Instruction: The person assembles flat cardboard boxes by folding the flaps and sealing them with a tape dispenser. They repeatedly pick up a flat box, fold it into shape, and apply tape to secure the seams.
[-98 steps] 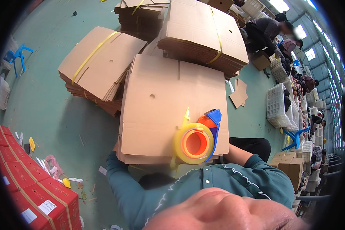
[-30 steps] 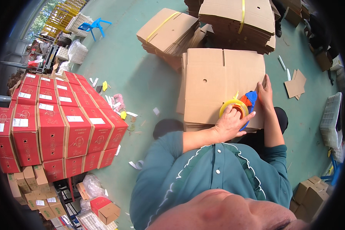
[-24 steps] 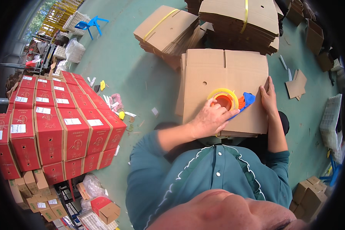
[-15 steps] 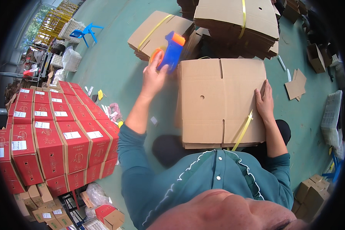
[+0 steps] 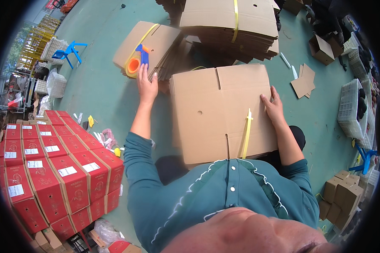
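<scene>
On a strapped stack of flattened cardboard boxes (image 5: 133, 38) at the upper left rests a blue and orange tape dispenser (image 5: 142, 54) with a tape roll. My left hand (image 5: 147, 87) is just below it, fingers stretched and apart; its fingertips are close to the dispenser's lower end, possibly touching. Over my lap lies a flattened cardboard box (image 5: 215, 122), with more cardboard under its left edge. My right hand (image 5: 274, 109) holds its right edge, thumb on top and fingers along the side. A yellow strap (image 5: 247, 135) lies across its lower part.
Ahead stands a taller strapped cardboard stack (image 5: 228, 17). Red cartons (image 5: 67, 168) are piled on my left. Cardboard scraps (image 5: 304, 82) lie on the floor to the right, near a white crate (image 5: 350, 107). A blue stool (image 5: 69, 52) stands far left.
My left hand has set the tape dispenser on the left stack and let go of it. My right thumb has come over the box edge. The whole view has shifted.
</scene>
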`<state>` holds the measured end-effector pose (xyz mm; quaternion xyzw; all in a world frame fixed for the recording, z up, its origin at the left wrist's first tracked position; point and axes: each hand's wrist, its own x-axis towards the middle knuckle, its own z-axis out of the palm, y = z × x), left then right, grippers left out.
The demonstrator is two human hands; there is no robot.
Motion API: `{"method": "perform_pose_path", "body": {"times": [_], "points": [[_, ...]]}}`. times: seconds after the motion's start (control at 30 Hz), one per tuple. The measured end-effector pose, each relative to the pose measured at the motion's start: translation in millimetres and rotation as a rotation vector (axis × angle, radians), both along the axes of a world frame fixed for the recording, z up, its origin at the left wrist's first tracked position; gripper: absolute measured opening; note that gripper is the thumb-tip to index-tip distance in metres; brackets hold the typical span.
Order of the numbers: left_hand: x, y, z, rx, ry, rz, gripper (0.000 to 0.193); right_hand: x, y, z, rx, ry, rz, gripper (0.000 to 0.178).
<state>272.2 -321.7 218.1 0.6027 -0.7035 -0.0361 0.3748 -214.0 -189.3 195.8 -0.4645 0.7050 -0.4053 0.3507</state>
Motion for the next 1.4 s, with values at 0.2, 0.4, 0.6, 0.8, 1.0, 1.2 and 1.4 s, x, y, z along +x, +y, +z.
{"method": "perform_pose_path", "body": {"times": [0.2,0.4,0.6,0.8,1.0,1.2,1.4], "points": [[-101,164,5,0.483,0.674,-0.119,0.066,2,1,17,0.013,-0.238,0.048,0.062],[-117,203,66,0.188,1.057,-0.311,0.056,15,23,100,-0.441,-0.281,0.014,0.051],[-70,200,162,-0.228,0.692,-0.387,0.055,14,56,224,-0.593,-0.726,0.225,0.052],[-91,226,188,-0.527,0.364,-0.058,0.075,1,79,301,-0.611,0.178,0.723,0.04],[-116,236,226,-0.723,-0.295,0.074,0.042,16,73,345,-0.254,0.408,1.039,0.048],[-118,221,224,-0.725,-0.076,-0.14,0.028,32,44,349,0.032,0.244,1.182,0.062],[-116,234,219,-0.838,-0.004,-0.172,0.027,42,26,361,0.077,0.307,1.3,0.056]]}}
